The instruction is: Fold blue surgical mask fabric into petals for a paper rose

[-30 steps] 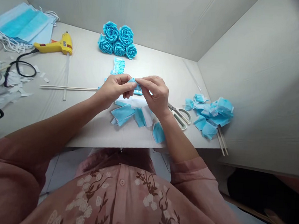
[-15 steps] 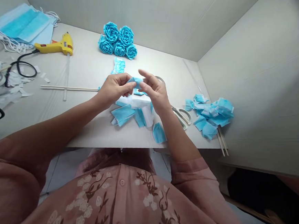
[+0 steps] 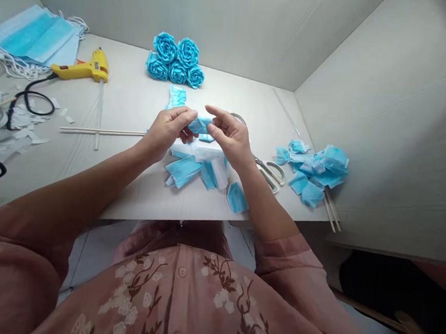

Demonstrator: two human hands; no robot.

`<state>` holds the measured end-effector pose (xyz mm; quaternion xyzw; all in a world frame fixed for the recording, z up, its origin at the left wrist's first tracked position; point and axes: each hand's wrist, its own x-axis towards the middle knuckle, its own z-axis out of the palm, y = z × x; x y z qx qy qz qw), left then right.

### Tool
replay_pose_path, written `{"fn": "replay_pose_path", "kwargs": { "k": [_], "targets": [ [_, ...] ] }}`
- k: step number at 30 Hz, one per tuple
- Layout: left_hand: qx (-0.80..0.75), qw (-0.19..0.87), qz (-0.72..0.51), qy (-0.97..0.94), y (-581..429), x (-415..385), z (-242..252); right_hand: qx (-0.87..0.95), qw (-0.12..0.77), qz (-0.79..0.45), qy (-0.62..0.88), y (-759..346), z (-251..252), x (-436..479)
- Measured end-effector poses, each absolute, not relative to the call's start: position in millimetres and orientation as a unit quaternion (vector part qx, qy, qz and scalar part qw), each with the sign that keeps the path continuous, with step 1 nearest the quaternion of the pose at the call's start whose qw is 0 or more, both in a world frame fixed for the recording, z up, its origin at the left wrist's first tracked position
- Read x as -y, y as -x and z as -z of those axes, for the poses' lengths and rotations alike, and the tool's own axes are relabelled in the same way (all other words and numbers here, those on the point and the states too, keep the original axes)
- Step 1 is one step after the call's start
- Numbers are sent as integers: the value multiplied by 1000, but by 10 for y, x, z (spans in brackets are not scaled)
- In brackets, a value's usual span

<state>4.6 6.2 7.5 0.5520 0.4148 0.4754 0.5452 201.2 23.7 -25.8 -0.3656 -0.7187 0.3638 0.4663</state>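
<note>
Between my two hands, above the table, is a small folded piece of blue mask fabric (image 3: 200, 125). My left hand (image 3: 169, 129) pinches its left end with thumb and fingers. At its right edge, my right hand (image 3: 231, 134) grips with the thumb, the index finger stretched out above. Just below lie cut blue and white fabric pieces (image 3: 184, 171), and a single blue petal-shaped piece (image 3: 237, 198) rests near the table's front edge. Scissors (image 3: 271, 173) lie by my right forearm, partly hidden. Thin wooden sticks (image 3: 102, 132) reach toward my left wrist.
Several blue fabric roses (image 3: 177, 60) are stacked at the back. A yellow glue gun (image 3: 82, 67) with a black cord stands left, by a pile of masks (image 3: 36, 34). White scraps (image 3: 21, 133) lie far left. A heap of blue pieces (image 3: 315, 169) lies right, near the side wall.
My left thumb has shifted up along the fabric piece, which now shows more of its face between the hands. The things on the table have stayed put.
</note>
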Motion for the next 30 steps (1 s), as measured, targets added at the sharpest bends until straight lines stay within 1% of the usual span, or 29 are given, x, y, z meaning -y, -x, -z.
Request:
{"fn": "replay_pose_path", "kwargs": {
  "k": [9, 11, 15, 18, 20, 23, 26, 28, 30],
  "targets": [
    [-418, 538, -456, -573, -50, -51, -93, 718, 465, -359, 373, -1987, 235, -221],
    [-427, 531, -463, -567, -50, -53, -100, 708, 482, -343, 386, -2061, 178, -261],
    [-433, 528, -481, -550, -56, -55, -121, 654, 552, -286, 431, -2352, -130, -334],
    [-426, 534, -487, -544, -68, -54, -124, 638, 562, -267, 454, -2588, -403, -299],
    [-420, 537, -488, -545, -74, -54, -120, 644, 538, -254, 480, -2718, -497, -227],
    [-412, 535, -491, -551, -72, -55, -117, 655, 477, -233, 538, -2876, -436, -76],
    [-406, 532, -493, -556, -64, -56, -122, 673, 378, -207, 601, -2993, -219, 79],
    [-403, 533, -493, -558, -61, -54, -126, 691, 309, -153, 635, -3038, -77, 161],
    [-401, 535, -492, -558, -61, -51, -130, 706, 259, -99, 652, -3049, 16, 217]
  ]
}}
